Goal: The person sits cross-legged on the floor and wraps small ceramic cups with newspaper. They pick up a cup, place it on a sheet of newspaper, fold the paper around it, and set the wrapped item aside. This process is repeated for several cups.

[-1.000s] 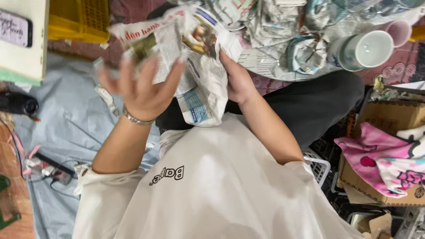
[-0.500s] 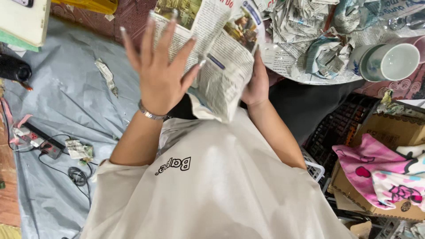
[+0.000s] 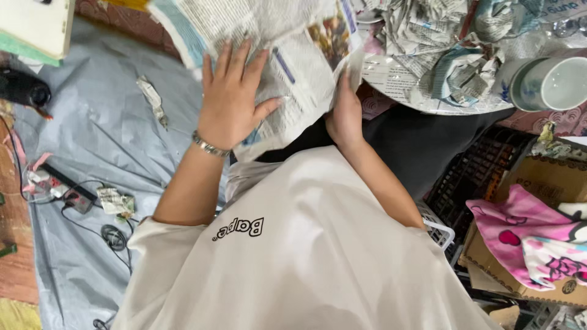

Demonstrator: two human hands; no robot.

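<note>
A sheet of newspaper (image 3: 293, 55) lies spread over my lap and reaches to the top edge of the view. My left hand (image 3: 229, 101), with a metal bracelet at the wrist, lies flat on the sheet with its fingers spread. My right hand (image 3: 345, 113) grips the paper's right edge, with the fingers tucked behind the sheet. Anything wrapped inside the paper is hidden. My white shirt fills the lower middle of the view.
Crumpled newspaper wads (image 3: 452, 49) are piled on a round tray (image 3: 391, 91) at top right, beside a white cup (image 3: 553, 82). A cardboard box (image 3: 550, 180) holds a pink cloth (image 3: 532, 235). A grey tarp (image 3: 98, 140) with cables (image 3: 113, 235) and scraps covers the floor on the left.
The newspaper has come down from being held up to lying flatter over my lap. My left hand has moved from raised and splayed to pressing flat on the sheet.
</note>
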